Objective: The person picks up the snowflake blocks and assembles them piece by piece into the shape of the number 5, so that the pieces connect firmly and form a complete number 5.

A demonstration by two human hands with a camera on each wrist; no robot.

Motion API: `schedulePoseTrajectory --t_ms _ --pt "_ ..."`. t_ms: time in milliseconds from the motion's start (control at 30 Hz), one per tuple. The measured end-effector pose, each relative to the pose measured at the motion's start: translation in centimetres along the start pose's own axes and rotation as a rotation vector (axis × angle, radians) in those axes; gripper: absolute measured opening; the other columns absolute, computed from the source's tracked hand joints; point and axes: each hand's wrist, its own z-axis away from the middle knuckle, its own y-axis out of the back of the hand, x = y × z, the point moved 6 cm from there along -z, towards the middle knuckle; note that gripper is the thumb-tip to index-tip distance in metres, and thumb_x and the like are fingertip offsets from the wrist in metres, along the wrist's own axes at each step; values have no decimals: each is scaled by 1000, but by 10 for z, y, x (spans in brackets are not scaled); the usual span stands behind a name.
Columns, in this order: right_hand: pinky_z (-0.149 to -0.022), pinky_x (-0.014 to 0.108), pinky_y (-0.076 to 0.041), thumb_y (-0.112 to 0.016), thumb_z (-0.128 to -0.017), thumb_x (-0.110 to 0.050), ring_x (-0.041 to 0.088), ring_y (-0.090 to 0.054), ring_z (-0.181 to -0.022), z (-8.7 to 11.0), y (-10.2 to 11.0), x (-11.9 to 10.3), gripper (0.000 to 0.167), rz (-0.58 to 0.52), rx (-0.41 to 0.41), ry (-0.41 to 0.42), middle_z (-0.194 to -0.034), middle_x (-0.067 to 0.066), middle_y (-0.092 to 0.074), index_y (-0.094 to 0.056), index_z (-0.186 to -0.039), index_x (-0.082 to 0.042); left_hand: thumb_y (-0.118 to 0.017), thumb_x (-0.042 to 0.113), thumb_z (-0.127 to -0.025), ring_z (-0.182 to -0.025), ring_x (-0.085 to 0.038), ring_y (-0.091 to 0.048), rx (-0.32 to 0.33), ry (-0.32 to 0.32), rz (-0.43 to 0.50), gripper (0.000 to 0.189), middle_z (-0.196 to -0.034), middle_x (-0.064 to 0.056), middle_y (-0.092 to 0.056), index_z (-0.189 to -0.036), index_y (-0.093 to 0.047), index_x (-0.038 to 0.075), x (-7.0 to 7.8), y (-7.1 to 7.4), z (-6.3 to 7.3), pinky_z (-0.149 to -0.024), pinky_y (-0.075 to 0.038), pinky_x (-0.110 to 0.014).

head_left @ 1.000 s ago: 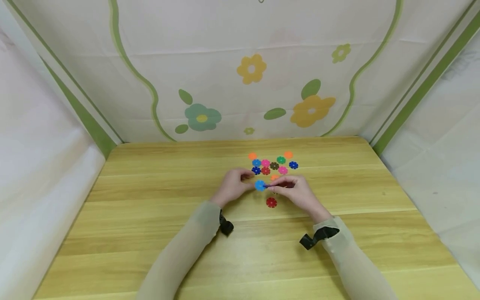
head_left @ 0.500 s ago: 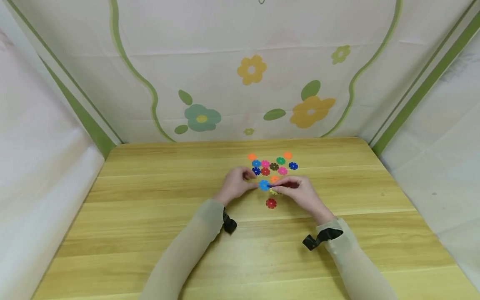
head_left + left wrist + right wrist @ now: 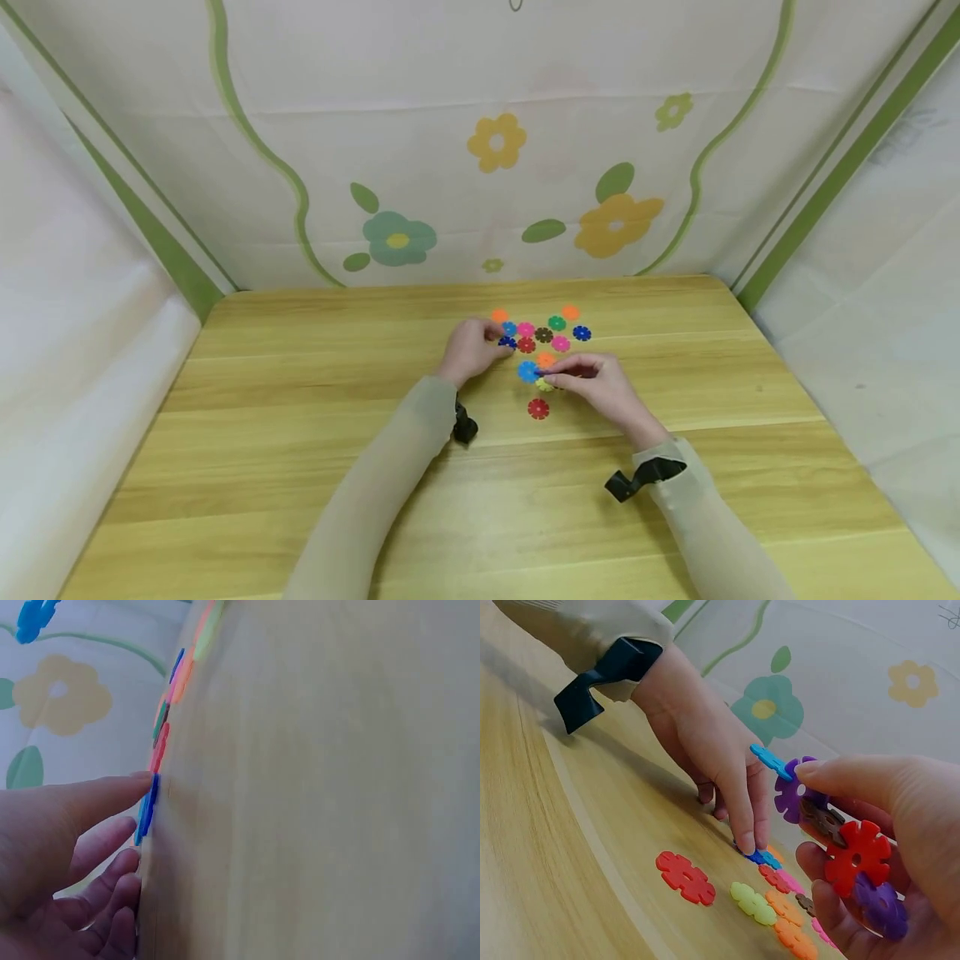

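Note:
My right hand [image 3: 603,387] pinches a chain of interlocked plastic flower-shaped discs between thumb and fingers. In the right wrist view the chain runs from a light blue disc [image 3: 770,760] through a purple disc [image 3: 787,801], a brown disc and a red disc [image 3: 868,851] to another purple disc [image 3: 881,906]. My left hand [image 3: 468,350] reaches down at the left side of the loose discs. Its thumb touches a dark blue disc [image 3: 151,806] lying on the table, while the other fingers bend loosely behind it. A light blue disc [image 3: 509,329] lies right beside that one.
More loose flower discs lie flat on the wooden table [image 3: 300,467]: a red disc [image 3: 537,408] nearest me, a yellow-green disc [image 3: 752,903], and several orange, pink, green and brown ones farther back. A flowered white cloth [image 3: 450,67] hangs behind the table and along its sides.
My left hand has moved away from the held chain, forward to the dark blue disc. The right hand stays nearly in place, still holding the chain.

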Motion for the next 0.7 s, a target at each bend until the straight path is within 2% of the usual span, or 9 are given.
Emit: schedulePoseTrajectory --t_ms 100,267,433,533,700 --pt "-79 41 -56 -82 -90 -30 29 -67 -93 0 0 -1 22 -5 0 1 -102 7 -74 -80 -103 -13 -83 26 -88 -102 -19 -62 -7 12 -42 30 -111 -2 -69 -114 -76 12 2 -2 0 -91 -51 -36" --pt "-79 40 -56 -82 -90 -29 28 -67 -92 0 0 0 22 2 3 1 -102 6 -74 -80 -103 -12 -86 25 -86 -94 -18 -62 3 34 -23 27 -101 1 -68 -107 -72 12 -1 -4 0 -86 -52 -36" --pt "-79 39 -56 -83 -89 -27 28 -67 -92 -2 -1 3 24 -4 7 -13 -102 8 -74 -79 -104 -9 -85 19 -87 -87 -19 -62 6 45 46 26 -93 0 -67 -100 -64 13 -4 -3 2 -82 -52 -37" --pt "-78 40 -56 -83 -89 -28 28 -67 -91 -2 -2 3 25 -3 9 -19 -101 9 -74 -79 -103 -8 -83 16 -89 -88 -19 -61 11 30 99 19 -94 -2 -66 -98 -67 12 -4 -1 6 -82 -52 -38" --pt "-79 39 -56 -83 -89 -28 27 -67 -91 -3 -3 3 25 -10 9 -21 -101 9 -74 -79 -103 -7 -81 16 -91 -86 -17 -63 10 -39 211 8 -91 1 -69 -95 -76 10 -3 4 13 -80 -53 -34"
